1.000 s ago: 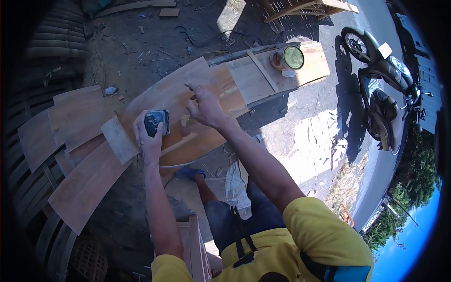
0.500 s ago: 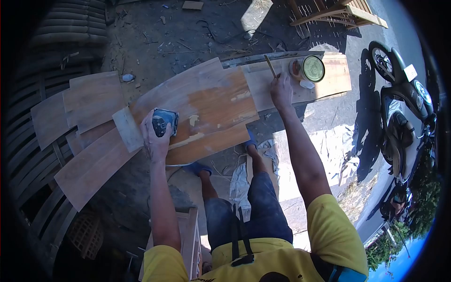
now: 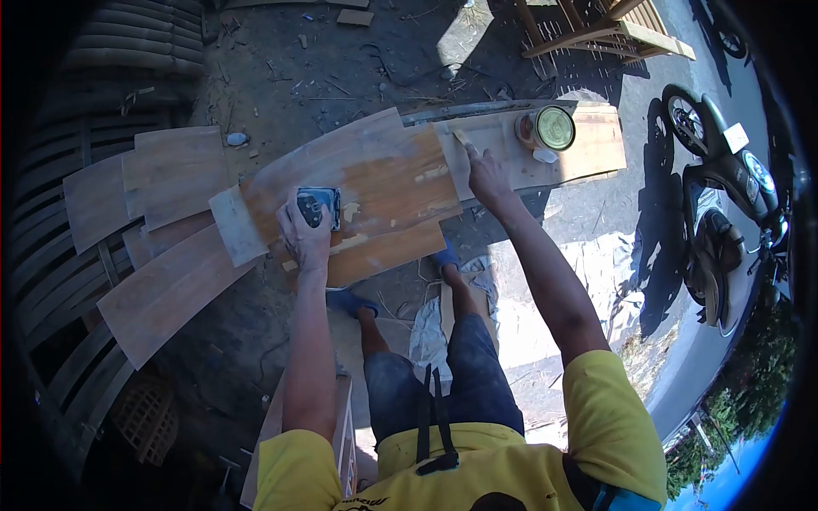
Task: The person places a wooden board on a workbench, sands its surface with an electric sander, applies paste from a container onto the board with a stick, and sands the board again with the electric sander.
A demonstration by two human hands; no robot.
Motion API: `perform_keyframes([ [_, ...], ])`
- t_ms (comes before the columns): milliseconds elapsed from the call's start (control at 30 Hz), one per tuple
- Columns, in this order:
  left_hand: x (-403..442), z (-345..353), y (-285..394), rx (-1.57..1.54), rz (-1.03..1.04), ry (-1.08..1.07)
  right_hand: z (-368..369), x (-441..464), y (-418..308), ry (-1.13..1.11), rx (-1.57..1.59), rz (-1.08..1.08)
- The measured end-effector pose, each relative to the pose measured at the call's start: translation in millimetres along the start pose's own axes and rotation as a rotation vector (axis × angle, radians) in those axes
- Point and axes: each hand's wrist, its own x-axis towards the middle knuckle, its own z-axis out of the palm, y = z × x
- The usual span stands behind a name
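Note:
My left hand [image 3: 301,238] is closed around a blue-and-black, square, palm-sized tool [image 3: 318,208], held over an orange-brown wooden panel [image 3: 383,187] with cream-coloured patches. Whether the tool touches the wood I cannot tell. My right hand [image 3: 490,179] grips a thin, tan, flat-ended scraper [image 3: 463,138] above a paler board [image 3: 503,128]. Just right of that hand, an open round can [image 3: 554,128] with a greenish inside stands on the pale board, beside a small white lump [image 3: 545,156].
Several thin wooden sheets [image 3: 175,175] lie overlapped at left on a slatted bamboo surface [image 3: 51,281]. A motorbike [image 3: 724,179] stands at right. At top right is a wooden chair-like frame [image 3: 613,34]. A pale crumpled cloth [image 3: 434,332] lies near my feet.
My left hand has moved right and slightly up with the square tool. My right hand has shifted left and slightly down, away from the can, and the scraper has moved left with it.

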Motion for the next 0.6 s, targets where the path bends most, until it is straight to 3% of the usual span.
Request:
perform_keyframes([
  [133, -5, -1, -1, -0.013, -0.010, -0.004, -11, -65, 31, -0.050, 0.089, -0.023],
  [200, -2, 5, 5, -0.048, 0.013, -0.030, -12, -81, 58, 0.509, 0.289, 0.018],
  [233, -2, 1, 5, -0.047, 0.027, -0.037, -37, -85, 62, 0.356, 0.385, 0.322],
  [267, -3, -3, 4, -0.036, 0.039, -0.047, -46, -79, 79, 0.463, 0.430, 0.361],
  [333, -3, -5, 4, -0.035, 0.050, -0.064, -62, -53, 119, 0.625, 0.217, 0.362],
  [433, -4, -5, 5, -0.013, 0.145, -0.017, -94, -14, 126, 0.580, 0.038, 0.388],
  [500, -8, -4, 3, -0.004, 0.145, -0.030, -105, 7, 121, 0.325, -0.047, 0.286],
  [533, -11, -4, 1, 0.023, 0.128, -0.021, -101, 17, 123, 0.311, -0.031, 0.261],
  [600, -11, -1, 1, 0.056, 0.108, -0.033, -100, 33, 126, 0.191, -0.001, 0.365],
])
